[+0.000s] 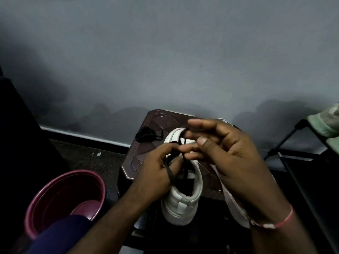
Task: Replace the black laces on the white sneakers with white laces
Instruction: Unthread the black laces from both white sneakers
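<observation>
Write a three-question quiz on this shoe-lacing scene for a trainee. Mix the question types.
1. True or false: the white sneaker under the hands still has a black lace threaded in it.
2. Where does the loose lace bundle lie? A: inside the white sneaker. B: on the stool, beyond the white sneaker. C: on the floor.
3. Which hand's wrist wears the pink wristband?

Key: 1 true; 2 B; 3 the right hand.
</observation>
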Demonstrator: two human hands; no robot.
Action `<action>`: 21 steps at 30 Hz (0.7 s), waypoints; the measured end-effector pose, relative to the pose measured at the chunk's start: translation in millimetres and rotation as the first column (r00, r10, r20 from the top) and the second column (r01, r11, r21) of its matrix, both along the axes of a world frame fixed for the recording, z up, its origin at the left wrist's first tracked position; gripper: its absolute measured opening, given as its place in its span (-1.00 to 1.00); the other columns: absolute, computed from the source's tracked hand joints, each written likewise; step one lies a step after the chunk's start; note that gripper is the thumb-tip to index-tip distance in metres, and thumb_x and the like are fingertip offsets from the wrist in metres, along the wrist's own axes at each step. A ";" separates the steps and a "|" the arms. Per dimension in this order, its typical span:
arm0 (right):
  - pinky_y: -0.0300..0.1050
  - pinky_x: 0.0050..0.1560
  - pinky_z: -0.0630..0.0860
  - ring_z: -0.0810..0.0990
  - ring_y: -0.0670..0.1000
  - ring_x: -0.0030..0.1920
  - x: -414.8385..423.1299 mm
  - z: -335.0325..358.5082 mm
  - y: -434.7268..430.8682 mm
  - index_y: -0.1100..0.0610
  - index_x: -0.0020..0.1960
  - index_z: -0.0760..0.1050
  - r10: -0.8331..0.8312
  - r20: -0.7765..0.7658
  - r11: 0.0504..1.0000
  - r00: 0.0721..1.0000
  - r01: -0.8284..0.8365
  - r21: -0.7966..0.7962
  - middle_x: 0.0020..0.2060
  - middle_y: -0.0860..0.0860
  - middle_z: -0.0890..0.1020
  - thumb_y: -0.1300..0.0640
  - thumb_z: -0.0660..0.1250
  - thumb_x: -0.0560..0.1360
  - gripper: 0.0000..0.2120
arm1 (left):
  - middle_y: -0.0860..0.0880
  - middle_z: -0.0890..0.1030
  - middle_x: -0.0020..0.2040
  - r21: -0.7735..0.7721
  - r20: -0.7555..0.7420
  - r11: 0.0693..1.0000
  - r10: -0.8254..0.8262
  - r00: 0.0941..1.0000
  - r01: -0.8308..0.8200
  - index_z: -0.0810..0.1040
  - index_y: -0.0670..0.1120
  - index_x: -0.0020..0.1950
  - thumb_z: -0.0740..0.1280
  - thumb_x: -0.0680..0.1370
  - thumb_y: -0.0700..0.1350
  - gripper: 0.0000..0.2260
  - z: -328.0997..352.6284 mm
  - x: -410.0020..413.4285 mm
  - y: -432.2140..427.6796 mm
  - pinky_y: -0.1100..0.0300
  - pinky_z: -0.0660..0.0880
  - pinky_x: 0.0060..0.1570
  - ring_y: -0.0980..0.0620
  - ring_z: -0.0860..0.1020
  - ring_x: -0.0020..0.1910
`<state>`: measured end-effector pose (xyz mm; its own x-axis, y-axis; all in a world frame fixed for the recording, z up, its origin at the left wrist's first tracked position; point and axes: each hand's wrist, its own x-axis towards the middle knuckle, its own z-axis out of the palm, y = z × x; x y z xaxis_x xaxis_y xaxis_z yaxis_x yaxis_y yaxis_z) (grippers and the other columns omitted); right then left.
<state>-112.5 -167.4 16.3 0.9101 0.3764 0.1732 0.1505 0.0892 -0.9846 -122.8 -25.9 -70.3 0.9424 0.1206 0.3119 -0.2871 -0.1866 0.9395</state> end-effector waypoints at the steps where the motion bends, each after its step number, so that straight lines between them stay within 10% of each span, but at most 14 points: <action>1: -0.09 -0.17 0.65 0.70 0.08 -0.20 3.8 -2.6 -3.6 0.14 0.10 0.57 -0.087 0.013 0.995 0.996 0.087 -0.055 -0.15 0.16 0.69 0.41 0.25 0.56 -0.75 | 0.09 0.66 -0.13 -0.013 -0.010 1.000 0.024 1.000 -0.024 0.62 0.01 -0.04 0.35 0.52 -0.15 -0.91 -0.5 0.6 -0.2 0.37 0.50 -0.16 0.20 0.63 -0.14; 7: -0.04 -0.10 0.60 0.64 -0.07 -0.16 19.6 -28.2 -18.5 -0.01 0.02 0.57 -0.010 0.107 0.759 0.994 0.077 -0.646 -0.15 -0.06 0.67 0.18 0.45 0.45 -0.81 | 0.00 0.66 -0.10 -0.034 0.009 0.999 0.031 0.999 -0.031 0.60 -0.06 0.00 0.30 0.57 -0.12 -0.91 2.3 -2.8 -4.6 0.09 0.58 -0.03 0.03 0.64 -0.08; 11: -0.18 -0.06 0.54 0.59 -0.18 -0.10 17.0 -29.5 -14.6 -0.07 0.09 0.55 0.138 0.190 0.657 0.972 0.054 -0.752 -0.06 -0.12 0.61 0.11 0.50 0.35 -0.67 | -0.02 0.64 -0.07 -0.022 0.008 0.999 -0.038 0.999 0.038 0.57 -0.05 0.00 0.30 0.55 -0.16 -0.91 1.6 -3.1 1.1 0.04 0.58 -0.01 -0.01 0.63 -0.04; 21: -0.13 -0.24 0.49 0.57 -0.07 -0.27 10.8 -42.4 -3.2 0.06 -0.11 0.55 -0.103 0.339 0.574 0.935 0.334 -0.747 -0.30 -0.05 0.62 0.13 0.38 0.35 -0.88 | 0.19 0.61 -0.02 0.339 -0.002 0.928 0.168 0.986 -0.158 0.58 0.00 0.16 0.41 0.42 -0.27 -0.65 11.7 -10.6 2.7 0.49 0.45 -0.08 0.32 0.56 0.00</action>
<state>-101.7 -170.6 -26.1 0.9564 0.2632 0.1262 0.2865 -0.7640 -0.5781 -133.4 -23.2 -58.6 0.9282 0.1662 0.3329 -0.1987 -0.5349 0.8212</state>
